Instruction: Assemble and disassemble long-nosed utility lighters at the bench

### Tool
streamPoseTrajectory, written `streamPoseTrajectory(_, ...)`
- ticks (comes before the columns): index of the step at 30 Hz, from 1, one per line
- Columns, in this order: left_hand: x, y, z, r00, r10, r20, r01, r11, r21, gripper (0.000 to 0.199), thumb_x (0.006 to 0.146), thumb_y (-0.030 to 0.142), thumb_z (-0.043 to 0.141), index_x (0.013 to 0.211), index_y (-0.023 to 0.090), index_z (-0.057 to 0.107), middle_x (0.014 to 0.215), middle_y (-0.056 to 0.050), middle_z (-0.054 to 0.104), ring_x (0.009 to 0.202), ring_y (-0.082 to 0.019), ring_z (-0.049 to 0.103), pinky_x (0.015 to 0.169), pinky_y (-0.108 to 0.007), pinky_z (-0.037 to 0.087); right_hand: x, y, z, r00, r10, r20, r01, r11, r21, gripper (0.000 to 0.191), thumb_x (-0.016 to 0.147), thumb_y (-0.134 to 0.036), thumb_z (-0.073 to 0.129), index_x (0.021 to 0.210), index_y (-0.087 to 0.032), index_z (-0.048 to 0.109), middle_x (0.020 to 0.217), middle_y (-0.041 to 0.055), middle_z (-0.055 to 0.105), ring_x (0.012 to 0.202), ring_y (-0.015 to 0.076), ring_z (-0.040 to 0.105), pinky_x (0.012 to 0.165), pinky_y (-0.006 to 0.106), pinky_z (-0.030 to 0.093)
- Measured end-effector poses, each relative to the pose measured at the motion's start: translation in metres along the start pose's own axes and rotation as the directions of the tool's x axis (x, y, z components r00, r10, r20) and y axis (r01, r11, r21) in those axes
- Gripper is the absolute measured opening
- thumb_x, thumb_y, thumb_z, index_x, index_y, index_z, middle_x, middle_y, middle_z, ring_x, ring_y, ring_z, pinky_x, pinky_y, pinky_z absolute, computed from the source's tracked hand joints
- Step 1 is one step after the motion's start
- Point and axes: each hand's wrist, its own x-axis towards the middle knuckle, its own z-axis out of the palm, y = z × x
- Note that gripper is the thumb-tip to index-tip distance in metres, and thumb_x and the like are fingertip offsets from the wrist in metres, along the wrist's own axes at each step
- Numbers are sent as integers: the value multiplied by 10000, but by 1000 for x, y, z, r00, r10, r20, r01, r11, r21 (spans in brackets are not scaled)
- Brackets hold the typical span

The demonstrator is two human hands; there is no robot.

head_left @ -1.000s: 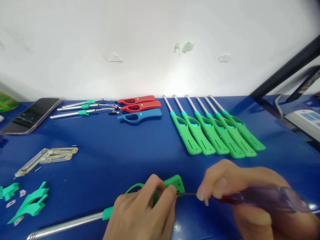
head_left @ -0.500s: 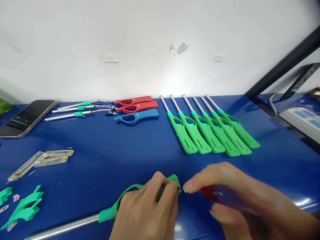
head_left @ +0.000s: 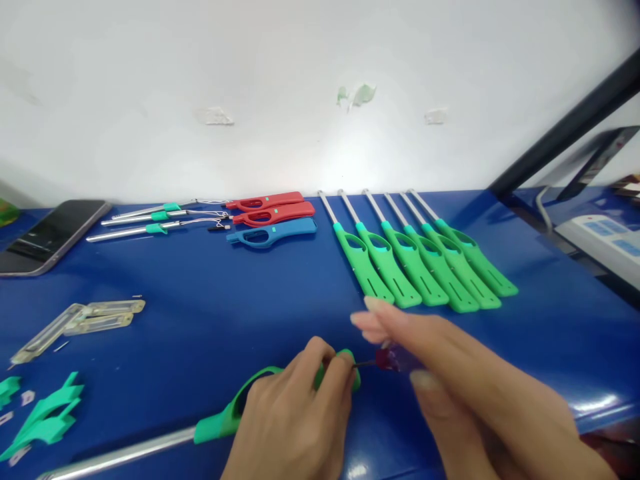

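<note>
My left hand (head_left: 295,407) is closed around the handle of a long green lighter (head_left: 223,421) and pins it to the blue table. Its metal tube (head_left: 125,453) points to the lower left. In my right hand (head_left: 465,380) is a small screwdriver (head_left: 387,359) with a see-through red and purple handle. The thumb and fingers curl about that handle, hiding part of it. The thin dark shaft runs left to the butt of the lighter, by my left fingertips; where exactly the tip sits is hidden.
Several finished-looking green lighters (head_left: 413,267) lie in a row at the back right. Red handles (head_left: 280,215), a blue handle (head_left: 293,229) and metal tubes (head_left: 135,233) lie behind. To the left are a phone (head_left: 50,233), clear fuel tanks (head_left: 97,323) and green plastic pieces (head_left: 47,417).
My right fingers have lifted up from the screwdriver's shaft and shifted back, so that more of the handle shows. My left hand and the lighter stay nearly in place.
</note>
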Motion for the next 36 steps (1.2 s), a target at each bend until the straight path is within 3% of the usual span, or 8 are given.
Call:
streamPoseTrajectory(3, -2, 0, 1, 1000, -3, 27, 2, 1000, 22, 329, 1103, 180, 368, 1128, 194, 696, 993, -61, 781, 593, -197, 734, 426, -342, 577, 3, 5, -17, 989, -72, 131, 80, 995, -56, 453, 1065, -196, 539, 1459, -362, 691, 1340, -28, 781, 1092, 211, 808, 866, 250, 694)
streamPoseTrajectory(7, -9, 0, 2, 999, -11, 33, 10, 999, 31, 365, 1129, 233, 360, 1310, 134, 661, 1007, -88, 759, 707, -210, 777, 509, -330, 635, 12, 10, -32, 941, -176, 288, 204, 976, -70, 462, 1010, -177, 660, 1442, -335, 712, 1172, 21, 823, 918, 214, 822, 771, 264, 709)
streamPoseTrajectory(13, -16, -1, 3, 997, -64, 51, 66, 997, -34, 255, 1131, 260, 404, 1286, 197, 596, 1088, -94, 685, 713, -206, 744, 550, -349, 640, 13, 3, -21, 990, -104, 96, 109, 993, -47, 393, 1028, -111, 596, 1310, -308, 786, 1160, 33, 824, 925, 204, 826, 725, 241, 695)
streamPoseTrajectory(18, -18, -3, 5, 993, -78, 93, 84, 994, -70, 297, 1143, 261, 368, 1351, 209, 575, 1115, -86, 693, 711, -185, 733, 557, -332, 637, 13, 6, -18, 967, -173, 188, 183, 982, -38, 314, 973, -180, 762, 1237, -343, 810, 1032, -14, 832, 809, 179, 817, 667, 214, 691)
streamPoseTrajectory(24, -24, -4, 8, 993, -67, 100, 71, 997, -37, 317, 1132, 282, 418, 1393, 204, 581, 1207, -100, 718, 841, -208, 800, 634, -348, 685, 11, 15, -11, 980, -130, 154, 142, 988, -67, 476, 1034, -42, 587, 1400, -317, 719, 1210, -9, 774, 1047, 129, 781, 895, 201, 664)
streamPoseTrajectory(29, -25, -8, 11, 995, -28, 91, 30, 999, -16, 357, 1132, 252, 377, 1414, 184, 584, 1208, -102, 757, 946, -231, 818, 656, -337, 701, 10, 15, -10, 979, -203, -26, 198, 969, -145, 338, 962, -104, 769, 1193, -346, 814, 1043, -22, 648, 885, 83, 662, 728, 149, 607)
streamPoseTrajectory(33, -24, -7, 15, 999, -31, 32, 31, 1000, 1, 312, 1138, 268, 386, 1360, 180, 588, 1165, -95, 765, 908, -226, 821, 633, -336, 701, 8, 18, -7, 983, -176, 60, 177, 984, -6, 430, 1078, -119, 552, 1456, -292, 664, 1038, -22, 731, 879, 92, 704, 786, 192, 627)
streamPoseTrajectory(36, -24, -6, 17, 999, -28, 29, 28, 1000, -4, 299, 1142, 281, 396, 1346, 186, 592, 1159, -81, 769, 916, -213, 821, 668, -329, 706, 11, 17, -1, 972, -219, 81, 214, 974, 68, 429, 1018, -27, 578, 1359, -260, 692, 1081, -31, 760, 895, 83, 733, 764, 177, 625)
